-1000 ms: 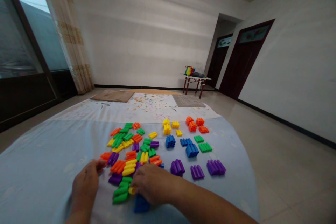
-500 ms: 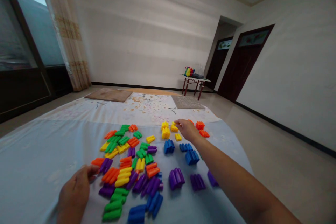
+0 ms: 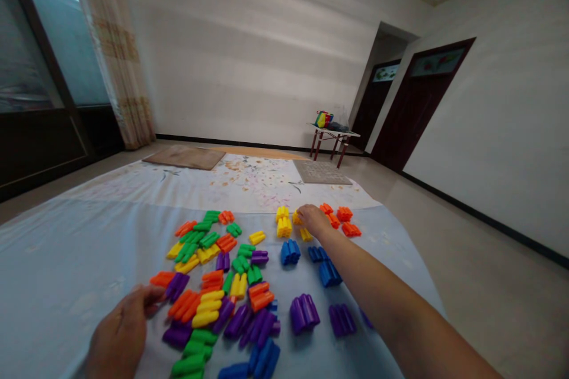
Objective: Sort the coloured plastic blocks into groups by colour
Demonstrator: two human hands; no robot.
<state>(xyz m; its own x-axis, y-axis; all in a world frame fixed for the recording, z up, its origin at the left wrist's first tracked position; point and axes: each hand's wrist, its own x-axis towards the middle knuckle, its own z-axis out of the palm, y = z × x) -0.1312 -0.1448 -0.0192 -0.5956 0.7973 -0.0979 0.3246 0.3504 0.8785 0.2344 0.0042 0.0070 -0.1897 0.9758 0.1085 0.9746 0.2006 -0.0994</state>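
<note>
My right hand (image 3: 313,220), fingers narrow, touches a far yellow block (image 3: 296,218), grip unclear; my left hand (image 3: 122,334) lies curled beside a crosswise orange block (image 3: 162,279)

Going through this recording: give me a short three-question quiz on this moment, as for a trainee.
1. Which hand is by the yellow blocks?
2. True or false: the small table stands on the pale blue sheet.
3. Fill in the blank: the blocks directly beyond the purple stack are ____.

Key: 1. The right hand. 2. False: it stands on the floor beyond the sheet. 3. Blue.
</note>
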